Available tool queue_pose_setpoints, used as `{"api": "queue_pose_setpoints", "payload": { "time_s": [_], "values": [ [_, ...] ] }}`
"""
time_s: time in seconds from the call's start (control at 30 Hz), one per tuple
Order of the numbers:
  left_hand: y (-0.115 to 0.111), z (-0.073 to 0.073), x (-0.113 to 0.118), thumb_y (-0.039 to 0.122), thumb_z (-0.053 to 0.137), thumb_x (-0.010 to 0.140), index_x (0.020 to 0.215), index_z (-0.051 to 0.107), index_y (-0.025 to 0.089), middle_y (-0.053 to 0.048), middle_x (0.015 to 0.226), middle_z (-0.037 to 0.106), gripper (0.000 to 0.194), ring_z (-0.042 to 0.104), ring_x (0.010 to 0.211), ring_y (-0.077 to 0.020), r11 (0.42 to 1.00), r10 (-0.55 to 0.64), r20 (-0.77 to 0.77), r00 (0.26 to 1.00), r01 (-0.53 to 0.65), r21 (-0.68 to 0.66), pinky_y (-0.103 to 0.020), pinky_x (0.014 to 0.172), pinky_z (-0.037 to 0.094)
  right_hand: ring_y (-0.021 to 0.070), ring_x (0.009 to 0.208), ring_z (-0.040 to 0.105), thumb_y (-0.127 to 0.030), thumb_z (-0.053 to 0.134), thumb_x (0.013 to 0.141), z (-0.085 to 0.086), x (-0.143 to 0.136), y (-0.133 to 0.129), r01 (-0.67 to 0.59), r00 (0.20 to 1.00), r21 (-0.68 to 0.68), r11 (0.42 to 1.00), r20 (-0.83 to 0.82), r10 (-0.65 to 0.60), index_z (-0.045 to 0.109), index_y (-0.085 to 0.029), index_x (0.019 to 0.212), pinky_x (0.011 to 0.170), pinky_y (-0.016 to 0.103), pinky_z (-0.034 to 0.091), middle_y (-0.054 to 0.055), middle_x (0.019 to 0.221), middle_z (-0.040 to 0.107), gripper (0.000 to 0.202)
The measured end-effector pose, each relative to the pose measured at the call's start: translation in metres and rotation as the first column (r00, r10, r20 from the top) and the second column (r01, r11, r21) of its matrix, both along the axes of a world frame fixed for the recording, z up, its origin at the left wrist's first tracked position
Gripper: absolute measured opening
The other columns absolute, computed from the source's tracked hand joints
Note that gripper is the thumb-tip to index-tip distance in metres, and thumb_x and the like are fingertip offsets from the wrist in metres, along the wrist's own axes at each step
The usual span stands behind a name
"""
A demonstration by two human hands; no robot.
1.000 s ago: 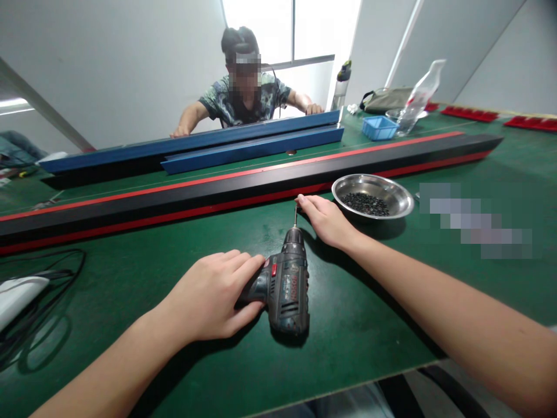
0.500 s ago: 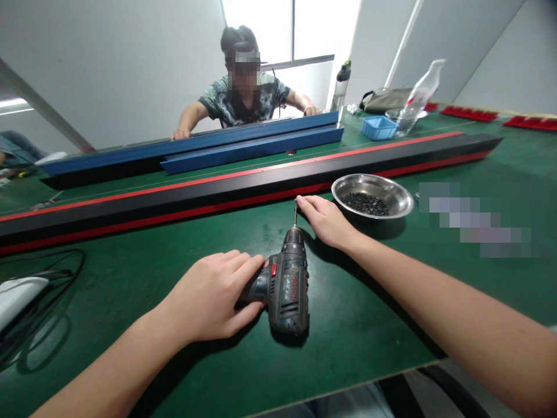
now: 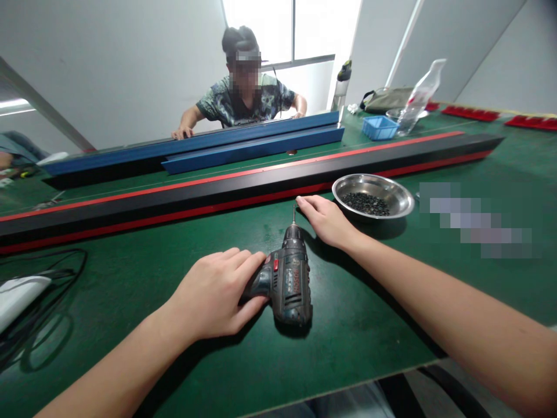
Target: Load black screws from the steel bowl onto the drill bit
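My left hand (image 3: pixel 221 293) is wrapped round the handle of a dark cordless drill (image 3: pixel 292 284), which lies on its side on the green table. Its thin bit (image 3: pixel 294 215) points away from me. Just right of the bit's tip is my right hand (image 3: pixel 324 217), its fingers closed together. Whatever is between those fingertips is hidden or too small to make out. Beside that hand stands a steel bowl (image 3: pixel 402 200) with many small black pieces, probably screws, in it. A long black bar with red edges (image 3: pixel 209 190) lies across the table beyond both hands.
Across the table a person (image 3: pixel 243 98) has both hands at long blue bars (image 3: pixel 261 150). A blue basket (image 3: pixel 379 129) and a clear plastic bottle (image 3: pixel 420 98) stand at the back right. Black cables (image 3: pixel 65 278) and a white object (image 3: pixel 21 299) lie at the left.
The drill has turned slightly, its rear end shifting right and its bit tip slightly left, away from my right fingertips. The person opposite has drawn one hand inward along the blue bar.
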State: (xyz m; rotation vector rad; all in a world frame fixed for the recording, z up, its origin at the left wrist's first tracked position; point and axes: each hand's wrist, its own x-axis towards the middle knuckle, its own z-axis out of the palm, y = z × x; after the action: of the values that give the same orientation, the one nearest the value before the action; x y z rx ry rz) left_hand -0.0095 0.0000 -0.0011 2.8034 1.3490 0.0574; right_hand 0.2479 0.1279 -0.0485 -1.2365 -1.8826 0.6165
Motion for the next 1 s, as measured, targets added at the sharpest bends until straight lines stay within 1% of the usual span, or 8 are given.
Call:
{"api": "queue_pose_setpoints", "payload": {
  "time_s": [0.17, 0.27, 0.53, 0.73, 0.83, 1.0],
  "values": [
    [-0.0039, -0.0050, 0.0044, 0.047, 0.054, 0.099, 0.135, 0.053, 0.022, -0.009, 0.112, 0.070, 0.044, 0.065, 0.099, -0.0296, 0.991, 0.119, -0.016, 0.993, -0.117, 0.069, -0.043, 0.084, 0.053, 0.0282, 0.111, 0.070, -0.055, 0.046, 0.106, 0.0001, -0.0008, -0.0009, 0.006, 1.000, -0.006, 1.000, 0.005, -0.006, 0.077, -0.019, 0.113, 0.101, 0.041, 0.049, 0.013, 0.118, 0.077, 0.048],
    [-0.0040, -0.0064, 0.0055, 0.047, 0.052, 0.100, 0.135, 0.053, 0.021, -0.009, 0.111, 0.070, 0.043, 0.065, 0.098, -0.0296, 0.982, 0.156, -0.023, 0.987, -0.153, 0.107, -0.042, 0.081, 0.051, 0.0283, 0.112, 0.070, -0.053, 0.047, 0.105, -0.0004, -0.0013, -0.0006, 0.007, 1.000, -0.001, 1.000, 0.012, -0.007, 0.077, -0.019, 0.115, 0.102, 0.041, 0.049, 0.012, 0.120, 0.077, 0.047],
    [0.0007, -0.0078, 0.0042, 0.047, 0.052, 0.102, 0.135, 0.054, 0.021, -0.009, 0.111, 0.070, 0.043, 0.065, 0.097, -0.0307, 0.973, 0.186, -0.049, 0.981, -0.177, 0.151, -0.044, 0.078, 0.053, 0.0280, 0.112, 0.070, -0.050, 0.048, 0.106, -0.0015, -0.0023, -0.0030, -0.001, 1.000, 0.016, 1.000, 0.031, 0.000, 0.077, -0.017, 0.116, 0.103, 0.040, 0.049, 0.013, 0.120, 0.077, 0.045],
    [0.0010, -0.0071, 0.0056, 0.047, 0.057, 0.100, 0.131, 0.056, 0.022, -0.010, 0.111, 0.071, 0.040, 0.066, 0.098, -0.0287, 0.966, 0.198, -0.034, 0.980, -0.189, 0.177, -0.040, 0.078, 0.054, 0.0281, 0.113, 0.069, -0.051, 0.047, 0.106, -0.0016, -0.0004, -0.0034, 0.004, 0.999, 0.025, 1.000, 0.053, -0.006, 0.077, -0.019, 0.117, 0.102, 0.041, 0.049, 0.013, 0.120, 0.076, 0.045],
    [0.0022, -0.0079, 0.0054, 0.047, 0.059, 0.099, 0.130, 0.056, 0.022, -0.009, 0.111, 0.071, 0.040, 0.067, 0.098, -0.0284, 0.966, 0.203, -0.015, 0.979, -0.197, 0.166, -0.039, 0.078, 0.054, 0.0283, 0.113, 0.069, -0.050, 0.048, 0.106, -0.0010, -0.0005, -0.0037, 0.004, 0.998, 0.024, 1.000, 0.058, -0.005, 0.077, -0.019, 0.117, 0.102, 0.041, 0.049, 0.012, 0.120, 0.076, 0.044],
    [0.0040, -0.0093, 0.0052, 0.046, 0.060, 0.098, 0.130, 0.056, 0.021, -0.010, 0.112, 0.070, 0.041, 0.068, 0.099, -0.0306, 0.968, 0.211, -0.013, 0.977, -0.207, 0.141, -0.042, 0.079, 0.055, 0.0292, 0.112, 0.069, -0.049, 0.048, 0.106, -0.0007, -0.0013, -0.0044, -0.003, 0.998, 0.026, 1.000, 0.063, 0.001, 0.077, -0.017, 0.117, 0.102, 0.042, 0.049, 0.014, 0.120, 0.076, 0.045]
  ]
}}
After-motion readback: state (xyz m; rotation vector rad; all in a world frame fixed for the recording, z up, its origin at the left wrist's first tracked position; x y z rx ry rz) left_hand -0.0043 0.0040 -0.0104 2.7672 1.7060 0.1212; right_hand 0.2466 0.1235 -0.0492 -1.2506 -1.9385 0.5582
